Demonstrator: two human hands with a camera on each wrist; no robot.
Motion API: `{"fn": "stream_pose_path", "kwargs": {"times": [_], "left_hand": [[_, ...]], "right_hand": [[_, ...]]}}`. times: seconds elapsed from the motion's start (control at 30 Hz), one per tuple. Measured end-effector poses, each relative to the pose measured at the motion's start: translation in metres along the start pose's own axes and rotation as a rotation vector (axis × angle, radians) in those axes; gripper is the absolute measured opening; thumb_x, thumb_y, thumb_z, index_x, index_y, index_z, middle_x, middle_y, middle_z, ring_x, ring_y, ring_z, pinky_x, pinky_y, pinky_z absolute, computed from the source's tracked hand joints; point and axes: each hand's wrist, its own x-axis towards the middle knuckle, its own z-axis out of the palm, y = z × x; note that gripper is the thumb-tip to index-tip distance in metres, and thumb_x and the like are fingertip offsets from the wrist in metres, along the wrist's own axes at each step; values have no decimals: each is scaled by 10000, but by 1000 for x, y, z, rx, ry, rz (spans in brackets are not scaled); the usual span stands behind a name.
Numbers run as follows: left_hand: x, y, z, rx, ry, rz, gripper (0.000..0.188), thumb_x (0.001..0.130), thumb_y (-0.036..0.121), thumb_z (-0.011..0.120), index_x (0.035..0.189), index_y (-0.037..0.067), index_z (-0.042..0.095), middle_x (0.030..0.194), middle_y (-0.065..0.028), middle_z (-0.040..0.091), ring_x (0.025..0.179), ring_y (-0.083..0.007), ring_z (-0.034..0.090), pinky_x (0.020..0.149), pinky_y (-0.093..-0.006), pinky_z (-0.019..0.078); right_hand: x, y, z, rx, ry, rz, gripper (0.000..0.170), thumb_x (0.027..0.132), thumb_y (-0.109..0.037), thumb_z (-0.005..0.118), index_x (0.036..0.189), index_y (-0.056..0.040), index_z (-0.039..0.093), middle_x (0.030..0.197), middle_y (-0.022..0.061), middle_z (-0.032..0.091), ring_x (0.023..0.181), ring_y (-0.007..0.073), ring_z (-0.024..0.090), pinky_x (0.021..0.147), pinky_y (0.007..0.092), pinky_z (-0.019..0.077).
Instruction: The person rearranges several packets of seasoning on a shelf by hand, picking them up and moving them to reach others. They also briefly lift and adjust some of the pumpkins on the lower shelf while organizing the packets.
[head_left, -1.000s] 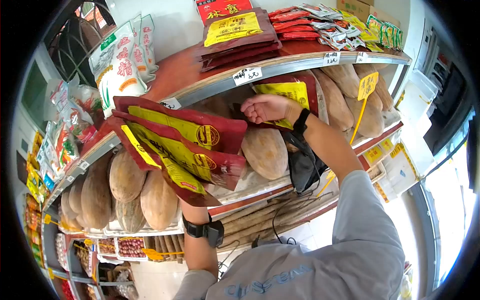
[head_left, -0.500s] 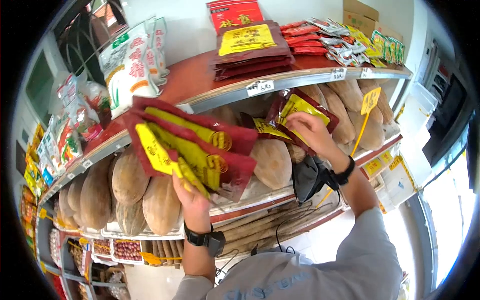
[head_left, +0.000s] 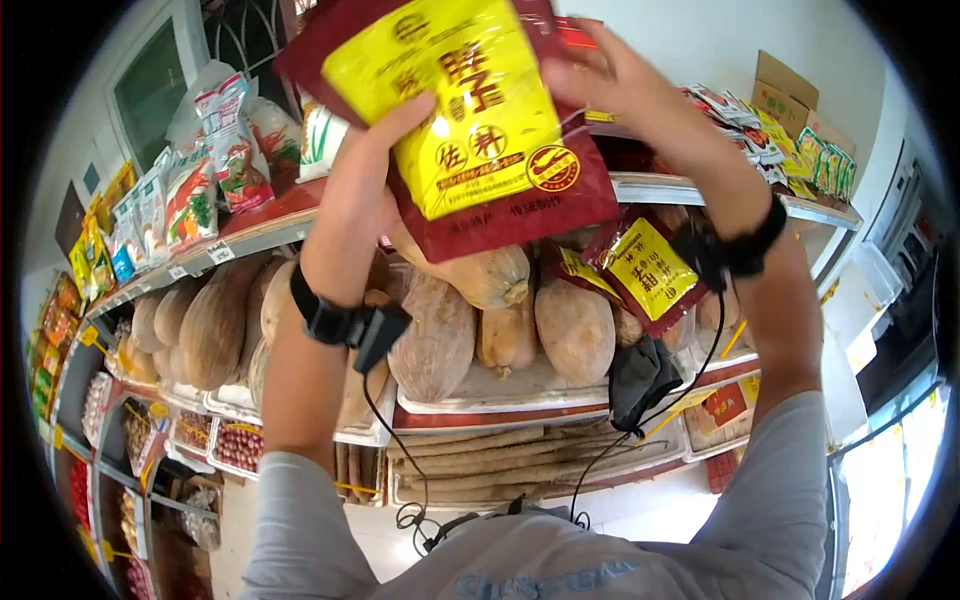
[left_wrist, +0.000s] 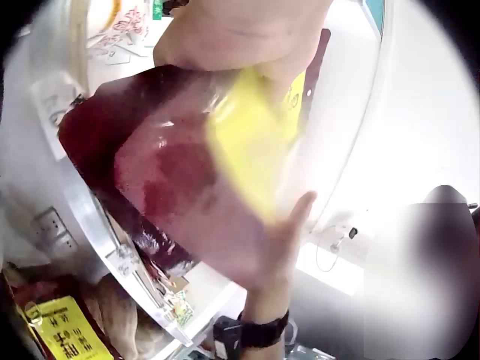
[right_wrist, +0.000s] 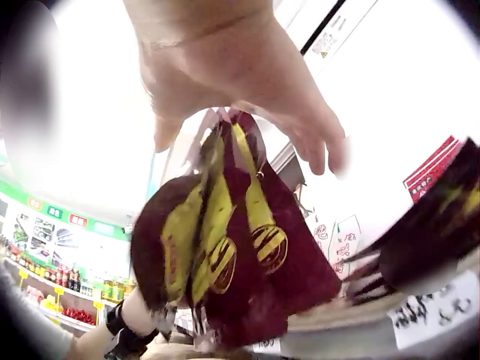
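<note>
Up over the top shelf, my left hand (head_left: 385, 135) grips a bunch of maroon-and-yellow seasoning packets (head_left: 480, 110), its thumb lying across the front one. The right wrist view shows several packets fanned out in that bunch. My right hand (right_wrist: 240, 75) is at the bunch's other side, thumb and fingers spread. In the head view, the bunch partly hides its fingertips. Lower down, two similar packets, one facing up (head_left: 650, 270) and one half tucked behind it (head_left: 585, 272), lie on the long tan squashes (head_left: 575, 330).
White bags and colourful food pouches (head_left: 230, 140) line the shelf's left. Small sachets (head_left: 740, 120) and a cardboard box (head_left: 785, 90) stand at its right. A black cloth bag (head_left: 640, 385) hangs by the squashes. Wrist-camera cables (head_left: 400, 440) dangle between the arms.
My left hand has raised the bunch of packets from in front of the squashes to the top shelf. My right hand has left the packets on the squashes and moved up beside the bunch.
</note>
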Motion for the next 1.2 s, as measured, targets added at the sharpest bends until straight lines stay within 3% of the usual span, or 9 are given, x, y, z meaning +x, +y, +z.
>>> {"fn": "stream_pose_path", "kwargs": {"times": [0.1,0.17,0.3,0.4,0.53,0.77,0.9,1.1,1.2], "left_hand": [[21,24,7,146,-55,-92,378,860,85,670,1198,-44,561,1116,-151,662,957,-233,675,829,-345,560],[29,34,13,150,-72,-182,355,882,123,653,1197,-20,573,1145,-140,655,997,-230,662,866,-352,546],[63,42,-6,377,-173,-131,366,864,135,684,1173,-32,579,1121,-146,661,955,-216,674,817,-338,563],[88,35,-25,387,-265,-36,364,827,125,724,1123,-53,609,1059,-164,683,873,-220,695,767,-322,573],[109,29,-46,380,-184,5,391,816,147,747,1108,-73,612,1050,-177,683,850,-209,696,742,-315,571],[131,-2,-74,1353,327,1142,653,786,202,731,1346,35,440,1327,-257,476,1218,-356,500,998,-417,430],[127,-3,-82,1359,283,1070,565,797,180,692,1313,62,496,1406,-263,378,1267,-438,412,1028,-444,400],[128,1,-86,1468,-465,158,417,847,152,560,1254,64,570,1303,-191,542,1151,-361,549,992,-400,440],[114,-11,-82,1450,-722,99,462,850,165,502,1298,61,547,1338,-222,511,1196,-384,517,1024,-425,408]], "right_hand": [[63,-28,-11,220,-162,-149,866,784,-428,754,1407,2,333,1223,197,564,1120,272,556,981,344,443],[97,-34,-18,-29,300,5,881,759,-428,777,1400,3,353,1212,194,568,1119,251,553,952,348,464],[131,-65,-43,-728,247,-302,821,738,-409,795,1345,19,446,1127,177,624,1016,208,602,865,337,503],[154,-62,-25,-769,-506,5,497,740,-309,773,1080,36,659,903,125,703,767,207,655,688,305,527],[170,-55,-4,-768,-431,-18,369,746,-264,760,916,57,693,780,122,701,700,214,651,660,326,515],[227,7,-1,-1100,-89,-74,328,733,-245,756,849,56,696,736,215,673,683,279,664,649,368,510],[236,32,14,-1183,136,26,287,770,-266,724,887,-4,718,801,208,684,726,308,673,684,388,531],[250,79,12,-1223,279,38,269,807,-289,706,893,-35,724,822,181,684,788,323,664,717,418,530],[252,103,8,-1312,329,16,291,836,-284,678,904,-3,700,905,187,671,889,335,636,778,438,509]]}}
